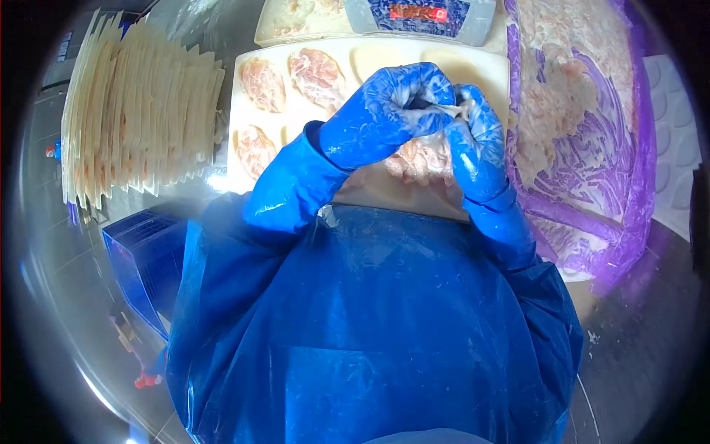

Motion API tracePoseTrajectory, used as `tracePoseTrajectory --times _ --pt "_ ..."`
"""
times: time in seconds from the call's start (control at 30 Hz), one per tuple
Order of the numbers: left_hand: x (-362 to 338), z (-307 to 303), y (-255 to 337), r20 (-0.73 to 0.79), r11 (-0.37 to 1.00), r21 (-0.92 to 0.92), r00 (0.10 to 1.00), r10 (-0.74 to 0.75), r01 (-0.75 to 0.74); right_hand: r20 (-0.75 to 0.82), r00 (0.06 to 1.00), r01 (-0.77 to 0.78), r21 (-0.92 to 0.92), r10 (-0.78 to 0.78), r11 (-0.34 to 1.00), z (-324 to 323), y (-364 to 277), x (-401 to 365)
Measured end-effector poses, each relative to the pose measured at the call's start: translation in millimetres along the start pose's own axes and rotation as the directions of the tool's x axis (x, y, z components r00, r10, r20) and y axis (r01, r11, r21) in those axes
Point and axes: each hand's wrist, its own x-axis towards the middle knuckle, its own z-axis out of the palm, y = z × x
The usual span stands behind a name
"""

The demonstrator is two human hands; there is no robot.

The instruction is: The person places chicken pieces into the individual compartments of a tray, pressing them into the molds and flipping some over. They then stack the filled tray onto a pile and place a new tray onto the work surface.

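Both my hands wear wet blue gloves smeared with pale residue, and they meet above a white tray with oval hollows. My left hand is closed, fingertips pinched on a small whitish scrap of meat or fat. On the other side of the scrap, my right hand is closed in a pinch as well. Beneath them a raw piece of meat lies in the tray, partly covered by my hands. Other raw pieces fill hollows on the left; two hollows at the upper right hold none.
A scale with a red display stands behind the tray, beside another pale tray. To the right is a purple-lined container of pale, wet meat. Many thin trays stand stacked at left, above a blue crate.
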Motion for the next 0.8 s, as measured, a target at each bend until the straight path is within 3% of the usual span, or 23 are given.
tracePoseTrajectory --times 0.07,0.13,0.2,0.27,0.3,0.33,0.4,0.43,0.47,0.53,0.57,0.6,0.63,0.67,0.7,0.73,0.77,0.8 --pt "-0.6 -2.0 -2.4 0.005 0.998 -0.023 0.998 -0.065 0.065 -0.037 0.999 0.004 -0.061 -0.007 0.998 -11.4 1.6 0.9" --pt "0.0 -6.4 -13.7 -0.091 0.995 -0.072 0.992 -0.082 0.076 0.057 0.998 0.027 -0.200 -0.016 0.979 -34.6 10.0 4.8" --pt "2.6 -16.1 -21.9 -0.091 0.994 -0.096 0.994 -0.059 0.051 0.099 0.993 0.084 -0.229 -0.063 0.970 -53.8 12.4 8.3" --pt "3.0 -19.6 -26.1 -0.142 0.934 -0.351 0.983 -0.119 0.062 -0.023 0.968 -0.247 -0.222 0.248 0.943 -68.5 -1.8 13.6" --pt "3.5 -17.8 -33.0 -0.167 0.871 -0.491 0.982 -0.084 -0.009 0.063 0.969 -0.232 -0.085 0.238 0.969 -93.9 15.6 22.3" --pt "4.1 -15.1 -38.8 -0.167 0.869 -0.494 0.983 -0.082 -0.011 0.063 0.969 -0.233 -0.089 0.239 0.968 -87.9 6.0 37.9" --pt "4.5 -8.6 -53.5 -0.209 0.679 -0.729 0.973 -0.096 -0.089 -0.126 0.976 -0.178 0.009 0.178 0.984 -81.3 -12.5 66.5" --pt "1.5 -4.2 -67.8 -0.291 0.826 -0.563 0.939 -0.183 -0.014 -0.128 0.976 -0.175 0.007 0.174 0.985 -87.6 -8.6 77.1" --pt "-5.9 -1.9 -79.7 -0.219 0.742 -0.668 0.938 -0.271 0.058 -0.165 0.978 -0.133 -0.037 0.125 0.990 -98.8 -3.9 89.5" --pt "-21.0 -1.2 -57.4 -0.003 0.704 -0.669 0.946 -0.324 0.239 -0.199 0.978 -0.085 -0.081 0.068 0.993 -123.6 8.5 108.6" --pt "-26.2 -5.6 -42.2 0.070 0.802 -0.490 0.932 -0.356 0.343 -0.151 0.982 0.076 -0.205 -0.109 0.976 -137.0 22.2 110.1" --pt "-20.9 -8.8 -46.0 0.070 0.798 -0.494 0.930 -0.360 0.346 -0.082 0.959 0.233 -0.318 -0.271 0.919 -142.6 39.1 108.3" --pt "-8.6 -15.2 -53.1 -0.028 0.987 -0.011 0.987 -0.160 0.160 -0.080 0.961 0.226 -0.319 -0.264 0.920 -139.1 64.7 103.0" --pt "4.8 -21.0 -60.0 -0.011 0.873 0.485 0.998 0.069 -0.055 0.201 0.893 0.326 -0.906 -0.403 0.270 -132.3 94.1 95.6" --pt "20.3 -24.4 -64.5 -0.012 0.874 0.483 0.998 0.069 -0.055 0.486 0.834 0.255 -0.760 -0.261 -0.598 -123.3 108.1 92.5" --pt "39.1 -26.1 -67.2 0.046 0.702 0.684 0.972 0.230 -0.198 0.663 0.700 0.171 -0.515 -0.264 -0.840 -85.3 88.2 58.8" --pt "56.7 -28.5 -69.8 0.141 0.465 0.829 0.920 0.365 -0.311 0.796 0.518 0.221 -0.478 -0.313 -0.850 -65.3 67.9 39.0" --pt "69.4 -34.6 -72.9 0.262 0.186 0.905 0.847 0.463 -0.382 0.797 0.519 0.221 -0.474 -0.309 -0.852 -66.4 53.6 25.4"
